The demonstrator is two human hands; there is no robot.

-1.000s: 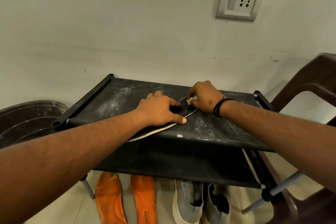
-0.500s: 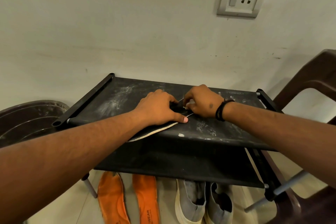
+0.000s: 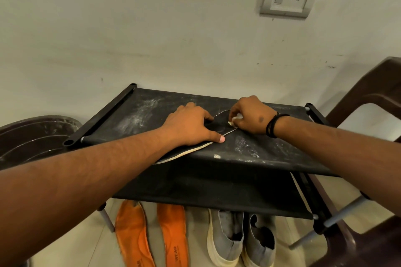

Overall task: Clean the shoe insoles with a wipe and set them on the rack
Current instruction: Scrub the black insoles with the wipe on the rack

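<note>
Both hands are busy at the middle of the frame, on the top shelf of the rack (image 3: 249, 151). A dark insole (image 3: 219, 130) with a pale edge lies flat on that shelf, its near end poking out past the shelf's front lip under the forearm. The left hand (image 3: 188, 125) rests spread over it, fingers fairly straight and thumb pressed down at the pale edge, pinning it in place rather than grasping it. The right hand (image 3: 252, 116), with a black band (image 3: 273, 125) at the wrist, has its fingers curled round a small crumpled white wipe (image 3: 235, 119) and holds it against the far tip of the insole.

I'd say the wiping step is under way, with this insole only partly done. The next move probably calls for dragging the wipe down its length while the other hand keeps it pinned, since thin foam like that would likely slide or buckle.

The shelf is black fabric stretched between tubes, dusted with whitish smears. At the bottom of the frame two orange insoles (image 3: 152, 234), fuzzy and frayed at the rims, lie on the tiled floor beside a pair of grey shoes (image 3: 238, 238) with thick cream soles. They look still to be cleaned.
</note>
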